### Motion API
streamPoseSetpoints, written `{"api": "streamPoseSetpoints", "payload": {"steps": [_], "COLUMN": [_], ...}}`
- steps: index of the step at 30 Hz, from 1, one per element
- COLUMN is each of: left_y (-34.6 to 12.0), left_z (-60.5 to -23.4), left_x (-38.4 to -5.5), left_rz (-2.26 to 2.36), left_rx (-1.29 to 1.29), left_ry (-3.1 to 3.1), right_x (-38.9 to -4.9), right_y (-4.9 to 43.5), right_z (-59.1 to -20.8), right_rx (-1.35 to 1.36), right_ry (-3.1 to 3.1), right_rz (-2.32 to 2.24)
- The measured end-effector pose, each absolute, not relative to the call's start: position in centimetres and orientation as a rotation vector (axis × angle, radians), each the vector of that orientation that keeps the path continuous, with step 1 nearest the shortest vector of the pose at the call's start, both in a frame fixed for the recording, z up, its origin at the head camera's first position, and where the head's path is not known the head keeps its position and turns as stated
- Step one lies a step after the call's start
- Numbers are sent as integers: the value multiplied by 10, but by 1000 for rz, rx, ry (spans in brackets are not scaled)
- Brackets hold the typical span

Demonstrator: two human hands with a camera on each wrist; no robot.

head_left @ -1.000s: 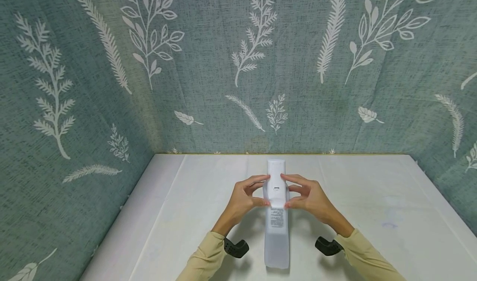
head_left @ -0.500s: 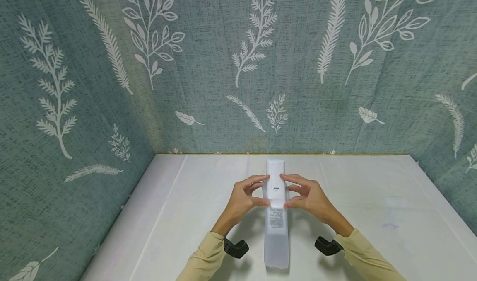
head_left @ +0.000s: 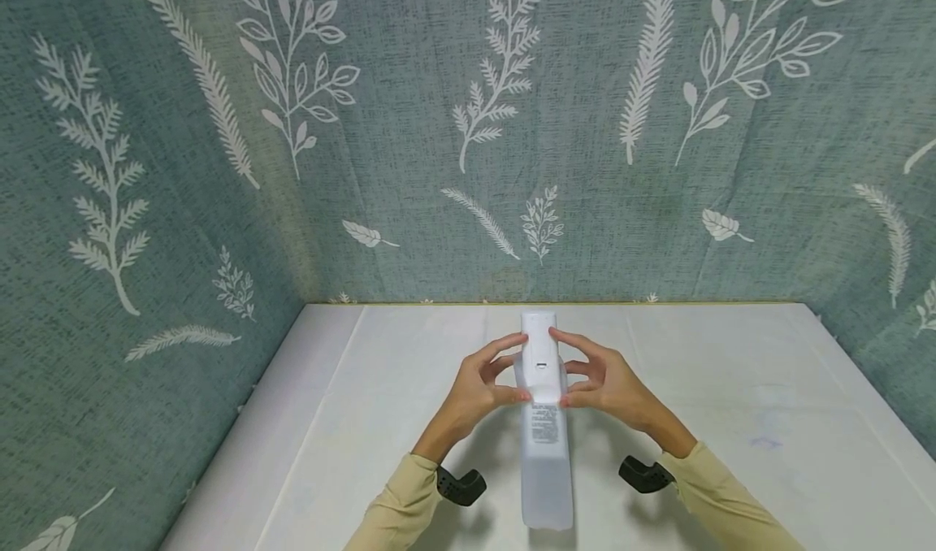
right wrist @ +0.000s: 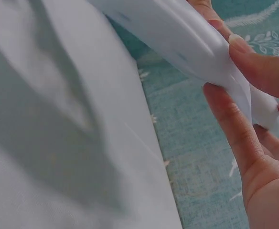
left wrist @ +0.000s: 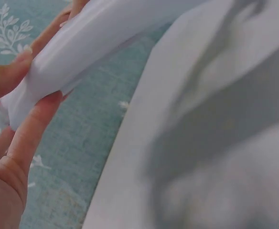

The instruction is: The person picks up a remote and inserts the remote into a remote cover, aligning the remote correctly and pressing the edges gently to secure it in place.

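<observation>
A long white remote control [head_left: 539, 344] points away from me, its back with a small slot facing up. A translucent plastic sleeve [head_left: 547, 490] covers its lower part, with printed grey text showing through, and its near end hangs past the remote. My left hand [head_left: 471, 388] pinches the left edge between fingertips and thumb. Opposite it, my right hand [head_left: 617, 384] pinches the right edge the same way. In the left wrist view the left fingers [left wrist: 34, 124] hold the sleeve's side. The remote's bare end [right wrist: 266, 112] sticks out past the sleeve in the right wrist view.
A white table [head_left: 380, 421] lies under the hands and carries their shadows. Green leaf-patterned cloth [head_left: 409, 128] hangs behind it and along both sides. Black wrist pieces [head_left: 461, 486] stick out from both cuffs.
The near end of the sleeve has swung slightly right, and the remote's far end slightly left. Both index fingers have shifted a little farther up the remote.
</observation>
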State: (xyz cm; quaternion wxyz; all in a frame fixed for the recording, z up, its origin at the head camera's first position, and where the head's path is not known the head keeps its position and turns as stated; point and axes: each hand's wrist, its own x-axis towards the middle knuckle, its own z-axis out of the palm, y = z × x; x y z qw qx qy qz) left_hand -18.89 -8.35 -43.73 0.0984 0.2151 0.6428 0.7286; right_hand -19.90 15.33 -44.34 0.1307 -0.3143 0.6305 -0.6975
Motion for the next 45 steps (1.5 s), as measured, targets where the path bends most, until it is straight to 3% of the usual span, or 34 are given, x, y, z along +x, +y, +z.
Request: {"api": "streamPoseSetpoints", "payload": {"steps": [45], "left_y": [-80], "left_z": [-440], "left_x": [-186], "left_rz": [2232], "left_rx": [621], "left_ry": [1860], "right_x": [-196], "right_y": [154], "right_z": [-444], "right_rx": [-861], "right_ry": [1935], "right_rz": [-2052]}}
